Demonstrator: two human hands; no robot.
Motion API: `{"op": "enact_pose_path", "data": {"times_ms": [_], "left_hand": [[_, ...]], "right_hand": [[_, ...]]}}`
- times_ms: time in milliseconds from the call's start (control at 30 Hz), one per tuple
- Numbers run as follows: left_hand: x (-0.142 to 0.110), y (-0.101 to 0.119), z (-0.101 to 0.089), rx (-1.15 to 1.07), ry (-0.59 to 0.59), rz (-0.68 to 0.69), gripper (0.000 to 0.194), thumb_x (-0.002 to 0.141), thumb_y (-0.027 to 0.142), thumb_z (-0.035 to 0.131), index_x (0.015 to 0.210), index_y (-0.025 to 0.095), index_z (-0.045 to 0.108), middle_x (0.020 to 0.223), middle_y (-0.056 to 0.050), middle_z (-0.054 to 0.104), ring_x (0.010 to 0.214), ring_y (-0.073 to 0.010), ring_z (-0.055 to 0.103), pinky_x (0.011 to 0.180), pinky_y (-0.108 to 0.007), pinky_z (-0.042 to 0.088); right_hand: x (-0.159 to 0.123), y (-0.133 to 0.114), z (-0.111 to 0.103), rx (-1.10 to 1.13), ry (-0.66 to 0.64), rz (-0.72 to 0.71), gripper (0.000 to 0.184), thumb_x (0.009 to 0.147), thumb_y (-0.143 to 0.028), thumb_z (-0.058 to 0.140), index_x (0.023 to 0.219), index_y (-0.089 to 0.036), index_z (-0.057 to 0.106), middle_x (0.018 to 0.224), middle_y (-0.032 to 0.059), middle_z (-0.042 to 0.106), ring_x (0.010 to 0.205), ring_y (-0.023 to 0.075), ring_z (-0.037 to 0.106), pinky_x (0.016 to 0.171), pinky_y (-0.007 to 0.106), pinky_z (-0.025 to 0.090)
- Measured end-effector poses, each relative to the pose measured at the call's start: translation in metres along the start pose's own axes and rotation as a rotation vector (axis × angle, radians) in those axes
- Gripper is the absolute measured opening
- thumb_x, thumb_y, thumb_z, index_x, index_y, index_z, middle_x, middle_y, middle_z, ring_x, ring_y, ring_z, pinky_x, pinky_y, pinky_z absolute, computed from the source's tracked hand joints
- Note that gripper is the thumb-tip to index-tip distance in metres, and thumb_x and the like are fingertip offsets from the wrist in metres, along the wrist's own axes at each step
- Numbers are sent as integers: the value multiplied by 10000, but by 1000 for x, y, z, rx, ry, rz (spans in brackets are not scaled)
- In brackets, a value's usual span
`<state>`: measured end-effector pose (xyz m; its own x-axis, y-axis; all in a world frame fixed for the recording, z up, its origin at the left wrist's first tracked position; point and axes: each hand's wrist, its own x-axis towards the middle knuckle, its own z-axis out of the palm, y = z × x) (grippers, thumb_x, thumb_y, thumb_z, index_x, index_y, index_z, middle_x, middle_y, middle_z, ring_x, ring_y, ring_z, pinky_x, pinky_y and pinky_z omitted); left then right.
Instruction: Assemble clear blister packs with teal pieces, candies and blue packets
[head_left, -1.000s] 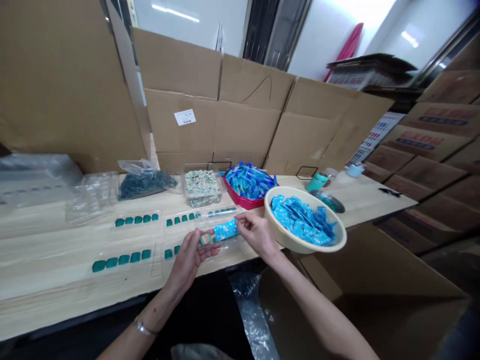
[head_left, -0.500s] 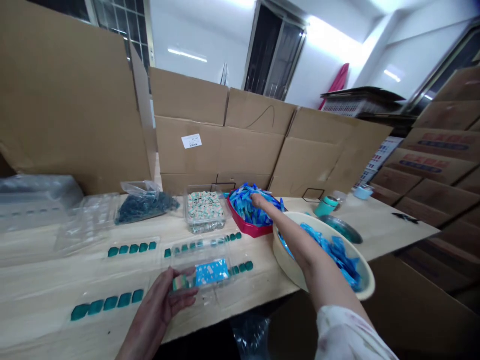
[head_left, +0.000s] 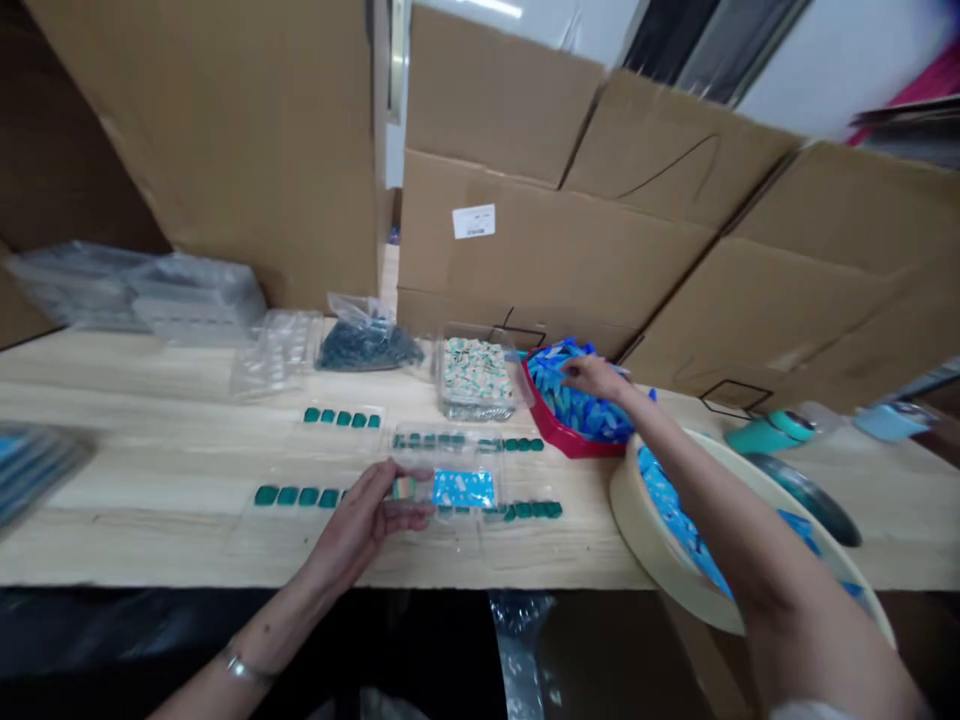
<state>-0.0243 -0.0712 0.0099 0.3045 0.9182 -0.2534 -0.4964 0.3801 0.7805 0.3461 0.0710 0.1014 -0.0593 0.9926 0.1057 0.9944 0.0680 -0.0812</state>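
Note:
My left hand (head_left: 365, 520) grips the left end of a clear plastic tray (head_left: 450, 492) on the wooden table (head_left: 150, 440). A light blue packet (head_left: 463, 488) lies in that tray, with a small striped piece beside my thumb. My right hand (head_left: 592, 378) reaches over a cream bowl (head_left: 637, 520) into a red tray (head_left: 559, 437) heaped with blue sachets (head_left: 577, 405). Its fingers curl down among the sachets; what they hold is hidden.
Several clear trays with rows of green pieces (head_left: 341, 417) lie on the table. A clear box of patterned pieces (head_left: 474, 375), a bag of dark items (head_left: 367, 343) and stacked plastic trays (head_left: 187, 295) sit behind. Cardboard boxes (head_left: 540, 230) wall the back. A teal cup (head_left: 765, 433) is right.
My right hand left the blue packet in the tray and reached to the red tray of sachets. My left hand keeps its hold on the clear tray. The view swung left and down.

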Motion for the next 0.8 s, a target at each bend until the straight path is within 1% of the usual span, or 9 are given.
{"op": "enact_pose_path", "data": {"times_ms": [100,167,267,333,400,467,567,633,800], "left_hand": [[-1,-1,2,1,-41,-5,292,821,404,568,959,148,542,1165,-145,619,753,-233,692,651,-345,561],[-4,-2,6,2,-52,-11,298,816,415,571,941,147,535,1154,-147,622,738,-225,692,640,-340,560],[-10,-5,14,8,-74,-8,284,818,417,567,920,154,529,1142,-135,626,730,-222,691,625,-340,559],[-17,-5,15,12,-94,9,281,827,422,550,921,157,539,1144,-129,624,731,-223,690,622,-341,557],[-26,-5,10,11,-102,27,276,835,427,534,919,164,549,1141,-118,627,726,-222,688,629,-347,554],[-37,-2,-2,3,-77,39,265,837,428,530,902,172,555,1134,-102,633,712,-222,687,628,-351,552],[-59,6,-31,-16,26,74,258,826,414,554,906,170,562,1131,-98,638,694,-219,683,609,-354,555],[-77,13,-53,-17,114,112,269,819,397,572,939,156,563,1115,-115,644,691,-216,681,603,-358,561],[-114,23,-98,20,269,181,279,835,372,561,980,135,548,1147,-151,625,709,-220,686,610,-355,571]], "right_hand": [[-34,-31,-17,206,-28,-173,253,793,-308,614,981,-156,689,793,32,687,682,170,616,598,253,473],[-61,-65,-23,271,-33,-339,271,813,-331,594,1013,-170,684,859,43,696,724,170,623,637,259,477],[-92,-116,-20,229,-43,-556,231,834,-288,586,1019,-186,679,963,67,692,865,184,628,755,274,476],[-104,-143,-13,140,-52,-603,208,848,-252,570,1015,-187,675,985,81,682,931,199,619,791,283,471],[-108,-165,-6,57,-43,-595,190,854,-235,560,992,-179,677,967,95,673,920,212,621,758,285,479],[-108,-182,-2,64,-4,-614,196,859,-259,558,995,-175,672,969,102,659,897,213,623,723,284,486],[-102,-206,1,254,86,-682,231,880,-338,528,969,-176,669,953,93,649,858,191,622,723,283,488],[-97,-221,4,371,120,-699,258,899,-357,493,883,-174,675,867,78,654,803,176,619,722,285,482],[-92,-268,26,535,79,-794,241,911,-317,478,852,-176,664,842,62,651,791,155,605,725,271,468]]}}
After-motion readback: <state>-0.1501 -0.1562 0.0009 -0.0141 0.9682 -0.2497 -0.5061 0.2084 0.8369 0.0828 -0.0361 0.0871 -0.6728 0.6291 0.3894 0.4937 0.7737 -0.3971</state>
